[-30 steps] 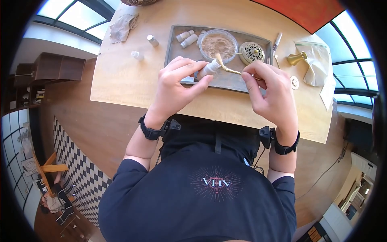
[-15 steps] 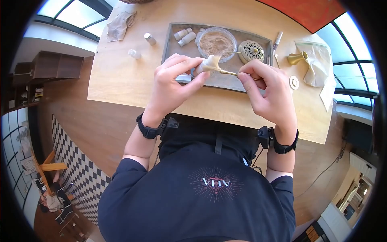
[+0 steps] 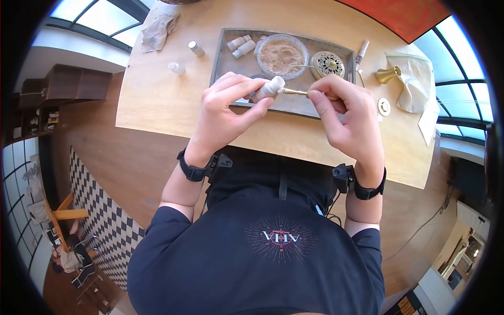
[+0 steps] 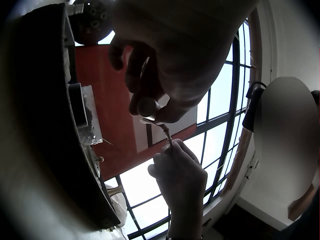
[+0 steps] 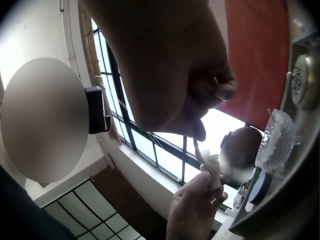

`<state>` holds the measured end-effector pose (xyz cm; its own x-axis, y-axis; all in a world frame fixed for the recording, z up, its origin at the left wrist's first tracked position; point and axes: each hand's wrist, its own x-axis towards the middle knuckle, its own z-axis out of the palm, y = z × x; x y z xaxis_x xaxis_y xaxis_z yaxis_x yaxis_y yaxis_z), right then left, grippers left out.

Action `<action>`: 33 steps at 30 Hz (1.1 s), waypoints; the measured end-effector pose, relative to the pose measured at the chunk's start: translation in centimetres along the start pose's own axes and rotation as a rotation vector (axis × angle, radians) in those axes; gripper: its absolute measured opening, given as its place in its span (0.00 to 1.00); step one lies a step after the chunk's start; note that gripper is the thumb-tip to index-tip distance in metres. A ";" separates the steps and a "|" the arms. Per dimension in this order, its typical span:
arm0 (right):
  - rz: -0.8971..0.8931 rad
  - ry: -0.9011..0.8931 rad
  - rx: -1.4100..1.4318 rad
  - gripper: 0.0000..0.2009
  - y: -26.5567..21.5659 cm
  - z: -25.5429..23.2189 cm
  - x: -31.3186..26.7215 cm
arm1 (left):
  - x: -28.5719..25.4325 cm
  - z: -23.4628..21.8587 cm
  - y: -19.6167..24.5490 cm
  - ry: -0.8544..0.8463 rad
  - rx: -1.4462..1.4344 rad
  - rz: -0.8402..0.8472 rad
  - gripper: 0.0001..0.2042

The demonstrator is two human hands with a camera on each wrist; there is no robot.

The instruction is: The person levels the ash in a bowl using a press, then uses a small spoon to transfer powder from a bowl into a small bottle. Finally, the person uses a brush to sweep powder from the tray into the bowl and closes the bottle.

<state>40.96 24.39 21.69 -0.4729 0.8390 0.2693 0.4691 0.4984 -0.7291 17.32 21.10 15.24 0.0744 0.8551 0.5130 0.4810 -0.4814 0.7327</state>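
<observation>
In the head view, my left hand (image 3: 223, 107) holds a small whitish bottle (image 3: 269, 89) between thumb and fingers, its neck tilted up and to the right. My right hand (image 3: 349, 118) pinches the slim brass handle of a small brush (image 3: 296, 93). The brush's head is right at the bottle's neck, with its bristles mostly hidden there. Pale, spread bristles (image 5: 212, 164) show beside the bottle in the right wrist view. From the left wrist view, the bottle's round base (image 4: 148, 107) faces the camera. Both hands are above the tray's near edge.
A grey tray (image 3: 223, 52) carries a clear bowl (image 3: 306, 52) of beige powder, a pierced brass lid (image 3: 329, 67) and several small bottles (image 3: 244, 50). Two bottles (image 3: 196, 49) stand to its left, near a crumpled cloth (image 3: 157, 32). Rightward are a brass cup (image 3: 387, 75) and a plastic bag (image 3: 412, 94).
The brush's bristles have swept from above the bottle's neck down to its near side, and the handle now lies nearly level. My left hand has shifted slightly left with the bottle.
</observation>
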 end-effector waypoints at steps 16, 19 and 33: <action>0.055 0.133 0.119 0.03 1.5 1.3 0.2 | -0.2 -0.1 0.1 -0.044 0.040 0.051 0.14; 0.039 0.125 0.059 0.03 1.9 1.4 -0.1 | -0.3 -0.3 0.2 -0.020 0.033 0.026 0.14; -0.003 0.039 -0.015 0.02 1.8 0.4 -1.2 | -0.8 0.4 0.1 -0.051 -0.001 -0.040 0.14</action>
<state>42.08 24.17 19.83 -0.4445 0.8455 0.2960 0.4792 0.5036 -0.7189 17.65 20.41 14.68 0.0999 0.8823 0.4599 0.4838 -0.4470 0.7524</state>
